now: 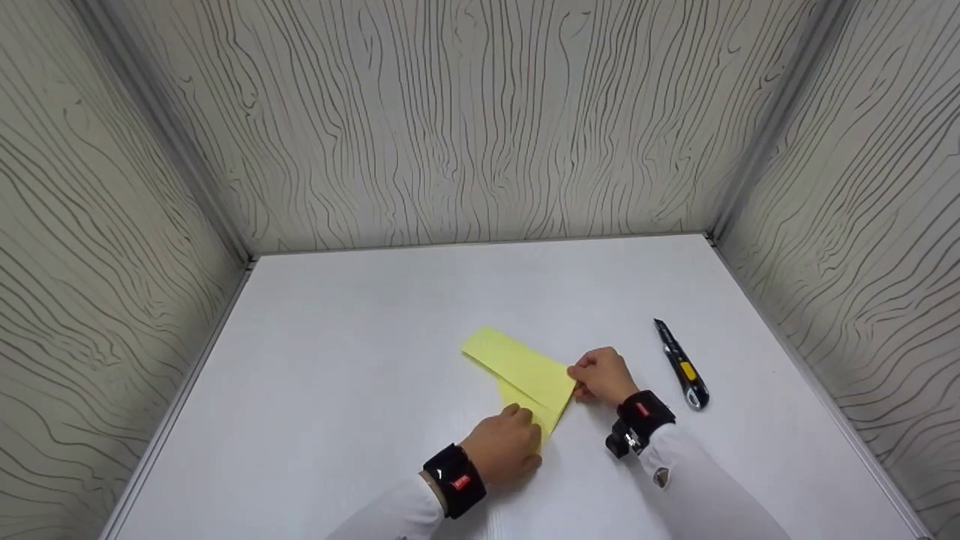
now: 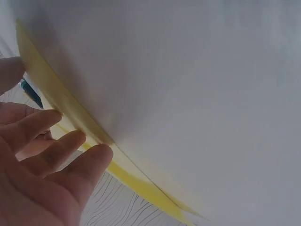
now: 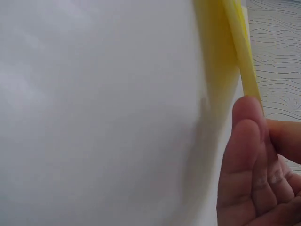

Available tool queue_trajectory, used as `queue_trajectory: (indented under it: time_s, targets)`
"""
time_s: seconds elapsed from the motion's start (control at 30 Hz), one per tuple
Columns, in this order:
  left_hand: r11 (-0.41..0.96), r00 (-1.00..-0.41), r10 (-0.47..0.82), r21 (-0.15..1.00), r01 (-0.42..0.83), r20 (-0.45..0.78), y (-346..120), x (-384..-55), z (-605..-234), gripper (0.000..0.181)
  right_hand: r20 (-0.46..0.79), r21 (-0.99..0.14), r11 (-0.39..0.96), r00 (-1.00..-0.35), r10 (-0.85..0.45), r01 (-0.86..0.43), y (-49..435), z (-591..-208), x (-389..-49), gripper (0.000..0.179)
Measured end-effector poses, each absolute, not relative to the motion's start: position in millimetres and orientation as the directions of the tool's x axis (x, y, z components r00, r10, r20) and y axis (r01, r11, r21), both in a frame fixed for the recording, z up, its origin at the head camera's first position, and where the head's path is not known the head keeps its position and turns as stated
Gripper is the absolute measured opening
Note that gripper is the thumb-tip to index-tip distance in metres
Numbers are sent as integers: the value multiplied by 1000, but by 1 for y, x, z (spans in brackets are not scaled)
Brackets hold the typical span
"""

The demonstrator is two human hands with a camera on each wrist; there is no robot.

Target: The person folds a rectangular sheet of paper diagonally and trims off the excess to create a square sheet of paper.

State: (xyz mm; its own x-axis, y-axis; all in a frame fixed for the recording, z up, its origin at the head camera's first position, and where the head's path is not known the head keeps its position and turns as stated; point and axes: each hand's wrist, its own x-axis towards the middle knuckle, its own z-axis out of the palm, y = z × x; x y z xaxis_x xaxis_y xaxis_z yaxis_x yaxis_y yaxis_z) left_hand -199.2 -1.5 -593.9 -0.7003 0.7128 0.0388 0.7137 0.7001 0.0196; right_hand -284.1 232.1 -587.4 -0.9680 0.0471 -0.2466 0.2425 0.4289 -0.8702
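Note:
A folded sheet of yellow paper [image 1: 517,364] lies slantwise on the white table in front of the person, a strip of it turned over the lower layer. At its near part, the left hand [image 1: 504,444] holds the paper with bent fingers. In the left wrist view, several fingertips [image 2: 101,153] meet the paper's edge [image 2: 70,106]. The right hand [image 1: 604,375] pinches the right end of the fold between thumb and fingers. Close up, the right wrist view has the yellow paper [image 3: 247,61] rising from that pinch, its edge seen nearly side-on.
Right of the right hand lies a black utility knife [image 1: 682,365] with a yellow slider, its tip pointing away. Wood-grain panels [image 1: 480,127] enclose the white table [image 1: 337,337] at the back and both sides. Both wrists wear black straps [image 1: 455,480].

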Motion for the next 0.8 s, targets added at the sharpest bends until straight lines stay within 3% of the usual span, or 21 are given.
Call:
queue_trajectory:
  time_s: [0.2,0.4,0.63,0.8]
  targets:
    - [650,-650,760,12,760,-9,-8,-201,-593,24,-246,-834,501,-969,37,231,237,-594,-285,18]
    - [630,-630,776,-41,775,20,-11,-199,-596,31,-150,-777,616,-988,23,132,247,-589,-286,15]
    - [622,-619,782,-113,775,64,-15,-196,-601,39,35,-605,796,-999,19,-6,271,-582,-287,52]
    - [623,-615,783,-137,771,100,-18,-194,-601,39,175,-474,879,-984,39,-50,292,-584,-287,62]
